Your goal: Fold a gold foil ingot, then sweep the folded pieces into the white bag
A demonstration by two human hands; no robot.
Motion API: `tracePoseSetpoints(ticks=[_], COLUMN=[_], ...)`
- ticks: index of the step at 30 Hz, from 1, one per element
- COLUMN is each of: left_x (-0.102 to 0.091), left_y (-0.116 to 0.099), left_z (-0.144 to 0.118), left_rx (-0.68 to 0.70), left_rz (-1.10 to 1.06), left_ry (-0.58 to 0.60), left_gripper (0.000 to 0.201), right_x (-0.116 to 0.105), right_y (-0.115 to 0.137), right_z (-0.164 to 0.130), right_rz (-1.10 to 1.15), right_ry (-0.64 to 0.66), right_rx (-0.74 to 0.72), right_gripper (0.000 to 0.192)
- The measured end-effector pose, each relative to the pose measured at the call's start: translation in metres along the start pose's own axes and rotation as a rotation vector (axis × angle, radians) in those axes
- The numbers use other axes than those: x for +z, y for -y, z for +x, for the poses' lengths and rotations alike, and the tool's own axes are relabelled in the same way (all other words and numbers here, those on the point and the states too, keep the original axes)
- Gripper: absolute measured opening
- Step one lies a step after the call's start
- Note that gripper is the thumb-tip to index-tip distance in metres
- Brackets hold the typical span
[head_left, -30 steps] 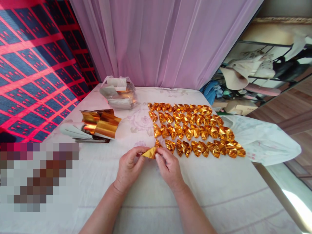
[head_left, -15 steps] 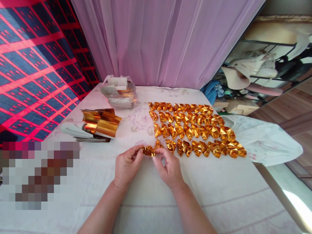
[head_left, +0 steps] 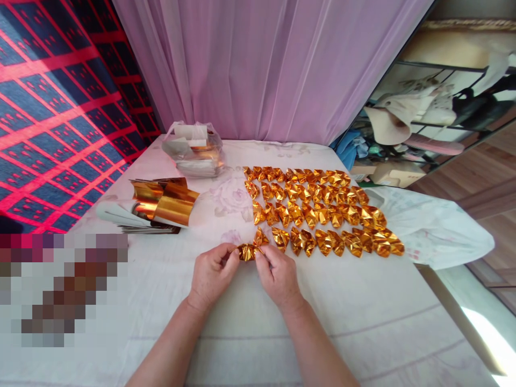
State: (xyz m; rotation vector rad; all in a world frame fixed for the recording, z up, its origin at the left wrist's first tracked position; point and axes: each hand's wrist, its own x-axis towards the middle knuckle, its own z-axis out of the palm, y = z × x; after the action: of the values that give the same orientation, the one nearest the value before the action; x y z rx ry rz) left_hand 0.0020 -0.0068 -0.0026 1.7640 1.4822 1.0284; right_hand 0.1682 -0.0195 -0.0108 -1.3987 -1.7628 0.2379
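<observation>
Your left hand [head_left: 212,274] and your right hand [head_left: 278,274] meet just below the middle of the frame, and between them you pinch a small folded gold foil piece [head_left: 246,251], each hand closed on one end of it with thumb and fingertips. The piece sits slightly above the white cloth [head_left: 363,322] that covers the surface, and it looks crumpled into a short, faceted shape; whether it touches the cloth you cannot tell from this angle. Just beyond your right hand's fingertips, toward the centre right of the frame, lie the rows of finished gold pieces [head_left: 322,212], set close together in lines that run from the middle of the frame out to the right. The nearest of them lies just beside the piece you hold. At the left of the frame, well apart from your hands, a stack of gold foil sheets [head_left: 163,201] rests on the cloth with its top sheets curling upward. Farther back, at the upper centre left, a clear plastic bag [head_left: 195,156] holds more sheets. A pink curtain [head_left: 274,70] hangs behind the surface, and a crumpled white plastic bag [head_left: 439,231] lies at the right edge.
</observation>
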Motion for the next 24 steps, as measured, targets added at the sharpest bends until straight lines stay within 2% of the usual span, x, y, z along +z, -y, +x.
tracePoseSetpoints(ticks=[3,8,16,20,24], left_x=[-0.0002,-0.0022,-0.0015,-0.002,-0.0046], left_y=[0.0008,-0.0021,-0.003,-0.0031,-0.0047], left_z=[0.0001,0.0002,0.0017,0.0018,0.0023], left_rx=[-0.007,0.055,0.06,0.089,0.174], left_rz=[-0.007,0.127,0.104,0.13,0.199], left_ry=[0.023,0.047,0.078,0.063,0.055], left_gripper=[0.027,0.025,0.032,0.031,0.027], right_x=[-0.0008,-0.0028,-0.003,-0.0028,-0.0051], right_y=[0.0008,0.0022,0.0083,0.0058,0.0017], right_z=[0.0006,0.001,0.0007,-0.0004,0.0003], right_rz=[-0.004,0.002,0.256,0.188,0.146], right_ry=[0.004,0.043,0.054,0.042,0.045], right_rx=[0.001,-0.022,0.057,0.043,0.03], right_gripper=[0.026,0.03,0.03,0.029,0.018])
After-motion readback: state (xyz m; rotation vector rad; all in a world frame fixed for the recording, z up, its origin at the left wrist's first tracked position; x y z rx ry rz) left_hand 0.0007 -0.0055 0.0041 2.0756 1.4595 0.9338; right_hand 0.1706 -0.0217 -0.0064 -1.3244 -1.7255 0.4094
